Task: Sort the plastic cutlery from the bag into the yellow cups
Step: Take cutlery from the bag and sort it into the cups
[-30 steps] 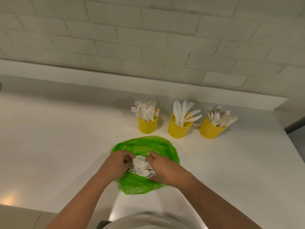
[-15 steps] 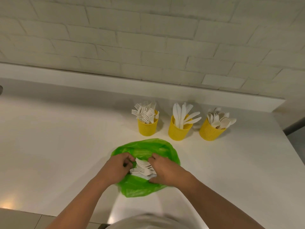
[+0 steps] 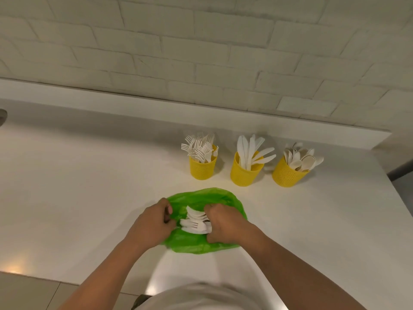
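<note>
A green plastic bag (image 3: 201,199) lies on the white counter with a pile of white plastic cutlery (image 3: 195,221) showing in its opening. My left hand (image 3: 152,222) grips the bag's left edge with curled fingers. My right hand (image 3: 223,222) is curled over the right side of the pile and the bag; which of the two it holds I cannot tell. Behind the bag stand three yellow cups: the left cup (image 3: 202,168) holds forks, the middle cup (image 3: 243,173) holds knives, the right cup (image 3: 287,174) holds spoons.
The white counter (image 3: 89,186) runs back to a low ledge under a white brick wall (image 3: 201,52). The counter's right end (image 3: 388,175) lies just past the spoon cup. Its front edge is near my body.
Both hands stay at the bag's opening; they have shifted slightly, spreading it a little wider. The cups have not moved.
</note>
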Demonstrator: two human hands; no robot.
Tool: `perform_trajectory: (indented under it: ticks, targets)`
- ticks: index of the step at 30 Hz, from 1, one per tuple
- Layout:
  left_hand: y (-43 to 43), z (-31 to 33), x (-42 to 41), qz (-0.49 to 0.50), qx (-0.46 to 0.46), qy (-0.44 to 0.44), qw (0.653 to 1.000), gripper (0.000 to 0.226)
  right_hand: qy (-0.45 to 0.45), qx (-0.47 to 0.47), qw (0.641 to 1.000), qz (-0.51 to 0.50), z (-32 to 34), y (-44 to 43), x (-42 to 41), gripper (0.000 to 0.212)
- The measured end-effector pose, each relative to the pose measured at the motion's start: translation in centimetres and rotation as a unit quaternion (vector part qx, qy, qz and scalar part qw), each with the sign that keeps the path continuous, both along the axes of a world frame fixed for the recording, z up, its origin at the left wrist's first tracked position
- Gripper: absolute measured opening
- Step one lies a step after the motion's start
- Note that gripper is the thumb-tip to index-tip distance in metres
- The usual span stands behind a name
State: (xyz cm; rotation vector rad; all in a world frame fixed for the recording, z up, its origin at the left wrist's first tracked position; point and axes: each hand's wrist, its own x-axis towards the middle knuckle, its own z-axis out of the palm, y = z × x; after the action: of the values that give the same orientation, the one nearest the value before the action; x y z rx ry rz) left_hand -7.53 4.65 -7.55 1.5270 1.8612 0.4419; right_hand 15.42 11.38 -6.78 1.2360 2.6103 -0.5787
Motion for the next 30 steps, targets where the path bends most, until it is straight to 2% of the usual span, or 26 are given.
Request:
perform_trajectory:
  ticks: [3, 6, 10, 14, 17, 20, 24, 27, 30]
  targets:
    - [-1.3, 0.8, 0.7, -0.01, 0.078, -0.015, 0.997, 0.027, 0.025, -0.011, 0.999, -0.046, 0.0, 0.3, 0.5, 0.04]
    - [-2.4, 0.7, 1.2, -0.077, 0.13, 0.011, 0.988, 0.031, 0.05, -0.039, 0.995, -0.074, -0.2, 0.7, 0.8, 0.038]
    - [-2.4, -1.2, 1.3, -0.189, 0.128, 0.096, 0.969, 0.047, 0.054, -0.065, 0.994, -0.076, -0.6, 1.2, 1.3, 0.034]
    - [-1.8, -2.2, 1.2, -0.184, 0.141, 0.138, 0.963, 0.039, 0.053, -0.094, 0.991, -0.082, -0.4, 1.6, 1.5, 0.03]
    - [-1.6, -2.0, 0.8, -0.16, 0.124, 0.102, 0.974, 0.041, 0.073, -0.135, 0.982, -0.105, -0.2, 2.0, 1.7, 0.033]
    - [-1.1, -1.1, 0.6, -0.139, 0.069, 0.045, 0.987, 0.052, 0.133, -0.172, 0.969, -0.121, 0.7, 2.3, 2.0, 0.042]
    - [-0.5, 0.3, 0.4, -0.117, 0.028, -0.045, 0.992, 0.047, 0.207, -0.223, 0.941, -0.149, 1.9, 2.6, 2.5, 0.054]
    - [0.3, 2.3, 0.7, -0.083, 0.068, -0.057, 0.993, 0.044, 0.282, -0.211, 0.921, -0.169, 3.0, 2.7, 2.8, 0.048]
    - [1.2, 5.1, 1.7, -0.023, 0.174, -0.075, 0.982, 0.037, 0.4, -0.235, 0.859, -0.215, 4.7, 2.6, 2.7, 0.031]
